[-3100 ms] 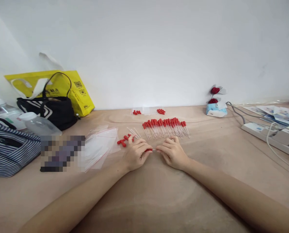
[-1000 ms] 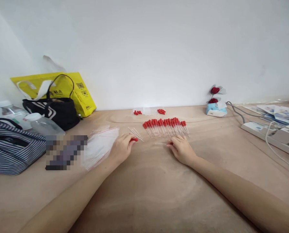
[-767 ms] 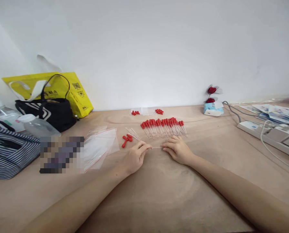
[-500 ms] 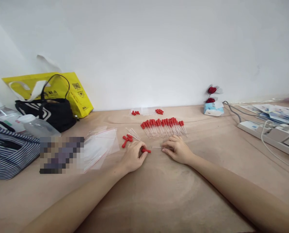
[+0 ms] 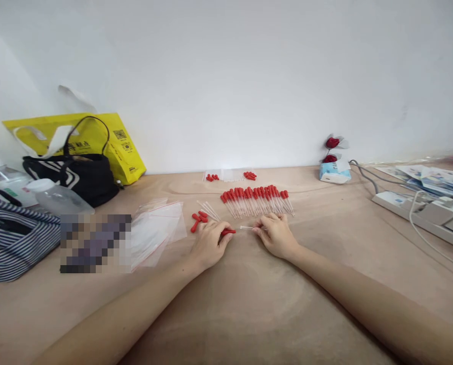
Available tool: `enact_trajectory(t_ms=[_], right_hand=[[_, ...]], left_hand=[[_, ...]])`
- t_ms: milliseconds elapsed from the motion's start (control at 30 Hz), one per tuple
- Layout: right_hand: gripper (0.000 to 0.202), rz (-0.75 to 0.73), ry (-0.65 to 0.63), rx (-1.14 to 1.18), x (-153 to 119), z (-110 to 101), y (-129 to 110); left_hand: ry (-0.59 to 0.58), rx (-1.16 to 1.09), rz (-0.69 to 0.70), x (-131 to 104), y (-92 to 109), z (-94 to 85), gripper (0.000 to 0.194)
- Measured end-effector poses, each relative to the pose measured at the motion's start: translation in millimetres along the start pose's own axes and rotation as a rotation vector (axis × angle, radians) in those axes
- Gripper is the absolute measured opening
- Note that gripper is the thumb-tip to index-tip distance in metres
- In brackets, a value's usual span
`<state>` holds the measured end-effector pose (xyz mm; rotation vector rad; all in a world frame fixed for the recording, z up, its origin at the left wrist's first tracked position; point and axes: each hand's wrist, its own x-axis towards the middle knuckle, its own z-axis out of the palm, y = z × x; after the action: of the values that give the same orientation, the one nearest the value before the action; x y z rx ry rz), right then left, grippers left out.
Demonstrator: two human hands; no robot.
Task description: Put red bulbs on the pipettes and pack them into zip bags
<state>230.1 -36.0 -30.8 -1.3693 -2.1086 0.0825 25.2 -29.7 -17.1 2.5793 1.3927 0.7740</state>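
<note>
Between the thumb and fingers of my left hand (image 5: 211, 244) is a red rubber dropper bulb (image 5: 228, 231), its narrow end toward the right. My right hand (image 5: 275, 235) pinches a thin clear dropper tube (image 5: 246, 227), whose free end points left at the bulb with a small gap between them. Behind my hands lies a row of droppers with red bulbs (image 5: 255, 200). Loose red bulbs (image 5: 198, 219) and several bare tubes (image 5: 210, 210) rest just beyond my left hand.
Clear zip bags (image 5: 160, 228) lie left of my hands. Small bags with red bulbs (image 5: 230, 175) sit by the wall. A striped bag (image 5: 17, 243), bottle (image 5: 61, 196), black bag (image 5: 74, 177) and yellow bag (image 5: 123, 147) stand left; a power strip (image 5: 412, 205) and tissue pack (image 5: 335, 171) are right.
The tube in my right hand has come up off the table a little and now lines up with the bulb. My left hand has turned the bulb slightly, keeping its hold.
</note>
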Motion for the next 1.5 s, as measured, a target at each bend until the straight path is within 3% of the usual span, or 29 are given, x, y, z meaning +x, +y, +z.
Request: enact_trajectory(t_ms=[300, 700, 967, 1267, 1500], right_hand=[[0.014, -0.091, 0.088, 0.000, -4, 3, -10], [0.015, -0.165, 0.082, -0.064, -5, 3, -17], [0.014, -0.230, 0.066, -0.039, -6, 3, -17], [0.019, -0.419, 0.056, -0.137, -5, 1, -14], [0.020, -0.462, 0.095, -0.125, -4, 1, -17]], left_hand=[[0.008, 0.007, -0.007, -1, -2, 2.7, 0.012], [-0.009, -0.013, -0.032, 1, -3, 2.6, 0.021], [0.050, -0.032, 0.036, 0, -3, 2.1, 0.016], [0.037, 0.010, 0.214, -4, 1, -1.7, 0.017], [0.029, 0.029, 0.284, -5, 4, -1.6, 0.017]])
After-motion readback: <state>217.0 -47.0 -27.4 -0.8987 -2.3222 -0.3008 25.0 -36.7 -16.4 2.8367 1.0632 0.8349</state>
